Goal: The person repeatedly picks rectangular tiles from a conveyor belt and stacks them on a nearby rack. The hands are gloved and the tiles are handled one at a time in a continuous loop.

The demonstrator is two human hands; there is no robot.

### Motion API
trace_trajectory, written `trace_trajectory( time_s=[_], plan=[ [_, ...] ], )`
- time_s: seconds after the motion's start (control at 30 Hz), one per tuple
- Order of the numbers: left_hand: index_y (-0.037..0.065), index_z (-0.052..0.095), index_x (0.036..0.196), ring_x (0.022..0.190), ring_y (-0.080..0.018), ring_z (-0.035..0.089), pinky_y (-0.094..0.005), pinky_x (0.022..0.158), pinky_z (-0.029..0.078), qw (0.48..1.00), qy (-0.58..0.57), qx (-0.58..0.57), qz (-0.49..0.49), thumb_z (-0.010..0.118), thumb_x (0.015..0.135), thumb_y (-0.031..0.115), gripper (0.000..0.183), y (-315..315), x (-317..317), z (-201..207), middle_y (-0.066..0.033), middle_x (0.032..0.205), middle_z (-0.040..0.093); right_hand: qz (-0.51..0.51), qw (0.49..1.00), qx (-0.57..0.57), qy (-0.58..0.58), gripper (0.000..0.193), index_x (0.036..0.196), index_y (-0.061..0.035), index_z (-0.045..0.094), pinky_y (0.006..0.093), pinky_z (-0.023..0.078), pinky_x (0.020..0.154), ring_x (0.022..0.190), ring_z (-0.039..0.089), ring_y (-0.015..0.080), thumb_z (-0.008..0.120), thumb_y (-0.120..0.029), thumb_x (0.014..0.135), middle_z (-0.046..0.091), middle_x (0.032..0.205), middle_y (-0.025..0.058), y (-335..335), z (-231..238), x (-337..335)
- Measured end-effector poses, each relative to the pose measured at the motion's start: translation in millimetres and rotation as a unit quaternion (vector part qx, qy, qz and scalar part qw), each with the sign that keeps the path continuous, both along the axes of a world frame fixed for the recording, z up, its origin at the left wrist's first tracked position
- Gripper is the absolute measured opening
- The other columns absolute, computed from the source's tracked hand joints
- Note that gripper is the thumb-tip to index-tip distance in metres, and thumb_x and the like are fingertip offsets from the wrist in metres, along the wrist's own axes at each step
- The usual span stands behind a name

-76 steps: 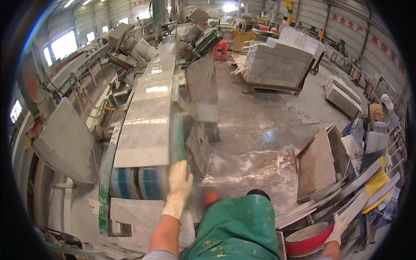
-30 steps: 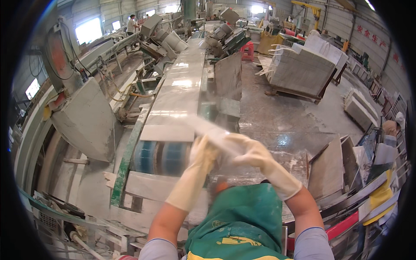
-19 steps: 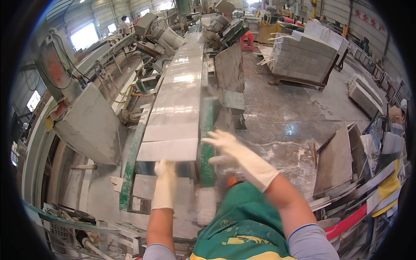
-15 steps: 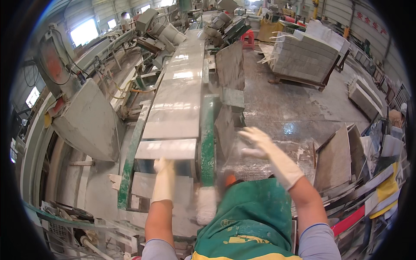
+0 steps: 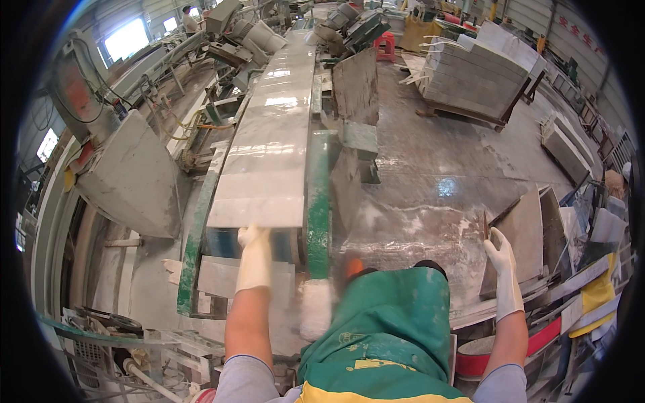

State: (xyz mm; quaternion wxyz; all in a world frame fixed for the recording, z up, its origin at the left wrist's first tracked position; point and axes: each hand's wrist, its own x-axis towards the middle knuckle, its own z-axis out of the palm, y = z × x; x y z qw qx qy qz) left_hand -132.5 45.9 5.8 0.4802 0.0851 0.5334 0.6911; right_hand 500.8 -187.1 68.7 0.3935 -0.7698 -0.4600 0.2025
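Observation:
Both my hands wear pale rubber gloves. My left hand [image 5: 254,247] is closed at the near edge of a light stone slab [image 5: 255,210], its fingertips partly hidden by the glove's back. That slab lies flat at the near end of the conveyor [image 5: 318,235], against a row of similar glossy slabs [image 5: 272,138]. Off to the right, my right hand [image 5: 500,250] is raised with thumb and fingers apart and nothing in it. It appears beside a leaning stone panel [image 5: 521,245]; whether it touches the panel, I cannot tell.
Green rails flank the conveyor, with a blue roller [image 5: 224,242] under its near end. Machine heads [image 5: 259,40] stand over its far part. A stack of pale blocks [image 5: 470,77] sits on a pallet at the far right. The floor [image 5: 423,208] looks wet. A person [image 5: 189,21] stands far left.
My right hand has swung right, from beside the conveyor to the leaning panels. The near slab has slid forward, closing the dark gap to the row, with my left hand still at its edge.

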Motion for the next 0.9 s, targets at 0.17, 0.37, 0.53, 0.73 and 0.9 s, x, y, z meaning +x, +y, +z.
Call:
trace_trajectory(
  time_s=[0.17, 0.37, 0.53, 0.73, 0.9],
  plan=[
    [-0.009, 0.036, 0.131, 0.111, -0.0451, 0.066, -0.0646, 0.097, 0.055, 1.0, 0.019, 0.0, 0.014, 0.041, 0.099, -0.007, 0.032, 3, -11, -16, -0.0291, 0.131, 0.052, -0.034, 0.999, -0.027, 0.025, 0.064, 0.144, 0.0054, 0.05, 0.0374, 0.035, 0.117, 0.139, 0.049, 0.026, 0.071, -0.018, 0.089, 0.055, 0.146, 0.0191, -36, 0, 5],
    [-0.013, 0.051, 0.119, 0.095, -0.0329, 0.07, -0.0466, 0.08, 0.061, 0.976, 0.188, -0.109, -0.029, 0.071, 0.086, 0.01, 0.045, 16, -25, -28, -0.0253, 0.114, 0.064, -0.074, 0.997, -0.017, 0.012, 0.063, 0.143, 0.0076, 0.051, 0.0373, 0.036, 0.116, 0.138, 0.05, 0.0277, 0.068, -0.02, 0.089, 0.056, 0.144, 0.0219, -57, -15, 18],
    [-0.011, 0.045, 0.129, 0.105, -0.0399, 0.069, -0.0504, 0.088, 0.063, 0.962, 0.165, -0.147, -0.158, 0.048, 0.103, 0.007, 0.032, 6, -36, -1, -0.0269, 0.124, 0.061, -0.082, 0.996, -0.007, 0.03, 0.062, 0.143, 0.0072, 0.051, 0.0379, 0.035, 0.117, 0.139, 0.049, 0.0282, 0.068, -0.02, 0.09, 0.055, 0.145, 0.0224, -62, -39, 32],
    [-0.011, 0.062, 0.116, 0.083, -0.0331, 0.074, -0.0404, 0.068, 0.065, 0.887, 0.282, -0.234, -0.282, 0.05, 0.105, 0.025, 0.039, 1, -50, 22, -0.023, 0.105, 0.073, -0.102, 0.993, -0.037, 0.036, 0.061, 0.143, 0.007, 0.051, 0.0384, 0.038, 0.114, 0.137, 0.052, 0.0294, 0.066, -0.02, 0.091, 0.056, 0.145, 0.0227, -83, -44, 34],
    [-0.004, 0.067, 0.109, 0.072, -0.0289, 0.074, -0.0388, 0.061, 0.061, 0.781, 0.435, -0.303, -0.329, 0.047, 0.104, 0.028, 0.038, -15, -49, 62, -0.018, 0.089, 0.075, -0.152, 0.985, -0.071, -0.048, 0.057, 0.137, 0.0099, 0.056, 0.0377, 0.042, 0.111, 0.132, 0.057, 0.0303, 0.065, -0.019, 0.089, 0.061, 0.138, 0.0264, -123, -38, 61]
  ],
)
